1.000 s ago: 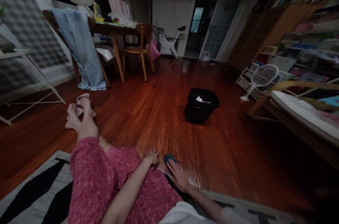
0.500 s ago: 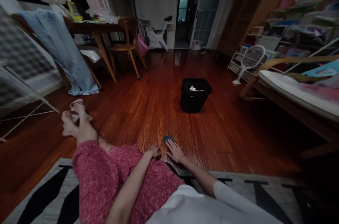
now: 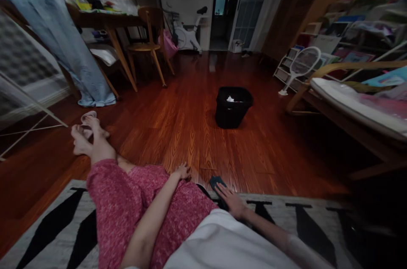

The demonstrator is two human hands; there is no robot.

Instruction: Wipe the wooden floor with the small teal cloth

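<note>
My right hand point(image 3: 234, 203) lies with outstretched fingers on a small dark teal cloth point(image 3: 217, 181), near where the wood floor point(image 3: 187, 141) meets the patterned rug point(image 3: 318, 214). The cloth looks flat and padded, and its near part is under my fingers. My left hand point(image 3: 183, 171) rests by the edge of my pink trousers point(image 3: 152, 192), its fingers loosely spread and holding nothing. Further out on the floor stands a black bin point(image 3: 233, 110) with some white paper showing inside.
Crossed bare feet point(image 3: 87, 135) lie at the left, with a pale slipper by them. Jeans point(image 3: 63, 48) hang over a chair at the cluttered table. A wooden chair point(image 3: 149, 46), an exercise bike point(image 3: 187, 37), an electric swatter point(image 3: 303, 65) and a cushioned wooden bench point(image 3: 356, 107) stand around.
My right hand has moved right and closer to my body, and the cloth has come along under it. My left hand stays about where it was. The view has tilted slightly down.
</note>
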